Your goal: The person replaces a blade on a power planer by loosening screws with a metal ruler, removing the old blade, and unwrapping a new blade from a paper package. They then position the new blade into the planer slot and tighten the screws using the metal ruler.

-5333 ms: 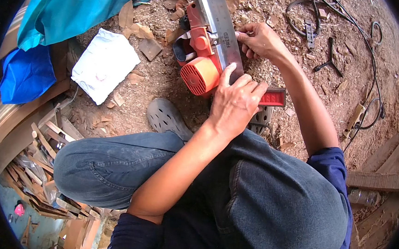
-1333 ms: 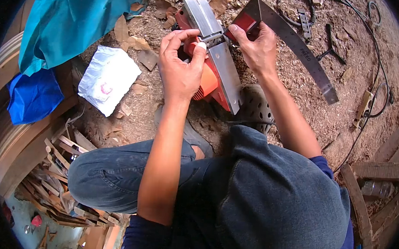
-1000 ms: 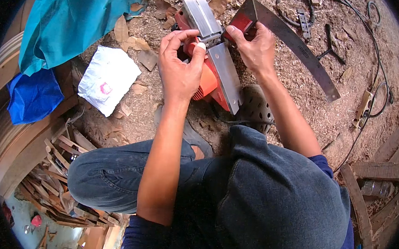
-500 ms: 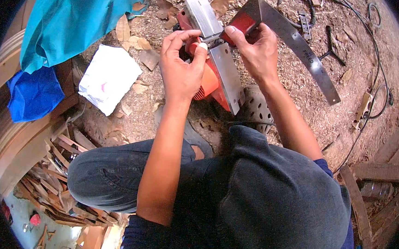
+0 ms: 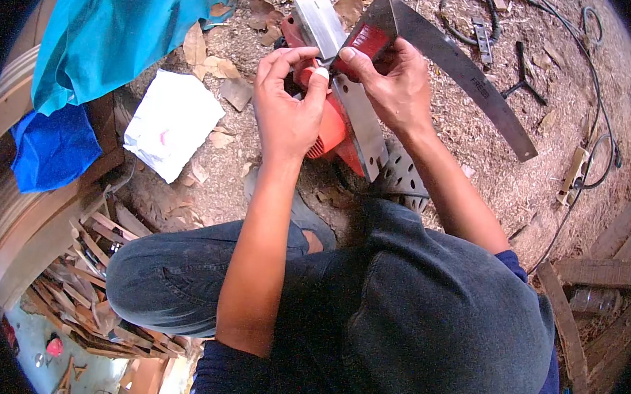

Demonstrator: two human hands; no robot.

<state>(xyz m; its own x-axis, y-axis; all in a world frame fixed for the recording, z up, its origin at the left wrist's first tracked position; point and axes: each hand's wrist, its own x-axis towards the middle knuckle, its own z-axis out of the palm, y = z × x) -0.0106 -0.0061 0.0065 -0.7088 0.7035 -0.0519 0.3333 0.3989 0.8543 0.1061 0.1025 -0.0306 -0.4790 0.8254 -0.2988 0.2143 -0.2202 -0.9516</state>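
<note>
A red electric planer (image 5: 361,120) lies on the ground with its metal sole plates facing up. My left hand (image 5: 289,104) is closed at the gap between the plates, with thumb and forefinger against the planer; any small part between the fingertips is hidden. To its right, my right hand (image 5: 400,82) grips the red end of a long grey tapering blade, apparently a handsaw (image 5: 467,68). The red end is close beside the planer's gap, near my left fingertips. From there the blade stretches right and downward, its narrow tip beyond my right wrist.
A white crumpled sheet (image 5: 174,125), teal cloth (image 5: 122,30) and blue cloth (image 5: 55,149) lie left. On the right are a black T-shaped wrench (image 5: 521,83), a power strip (image 5: 481,42) and a loose cable (image 5: 596,107). Wood scraps (image 5: 78,297) fill the lower left.
My right hand has shifted slightly left and down, bringing the red end closer to my left fingertips. The blade has tilted and its tip moved slightly. My left hand stays nearly still.
</note>
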